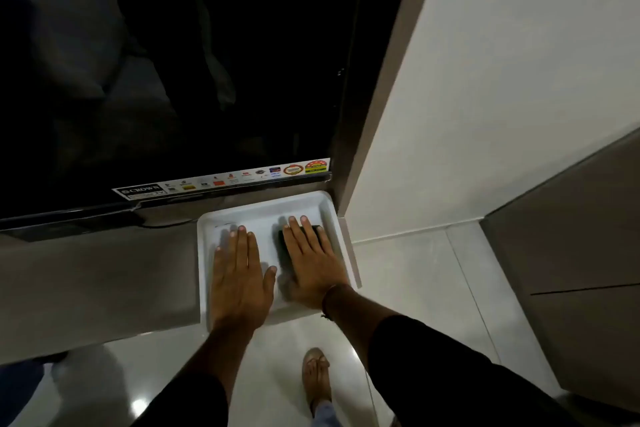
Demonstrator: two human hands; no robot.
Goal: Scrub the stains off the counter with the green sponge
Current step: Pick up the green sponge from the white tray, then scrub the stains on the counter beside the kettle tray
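Note:
A white tray-like surface (263, 210) with raised edges sits at the right end of a grey counter (97, 281). My left hand (239, 274) lies flat on its left half, fingers together and palm down, holding nothing. My right hand (311, 260) presses flat on a dark sponge (316, 229), which looks almost black in this dim light. Only the sponge's far end and left edge show past my fingers. A thin dark mark (223, 225) lies on the white surface just beyond my left fingertips.
A large dark television screen (173, 62) with a sticker strip (242, 177) stands right behind the tray. A white wall (485, 97) and a grey cabinet (571, 236) are to the right. Glossy floor tiles and my foot (315, 378) are below.

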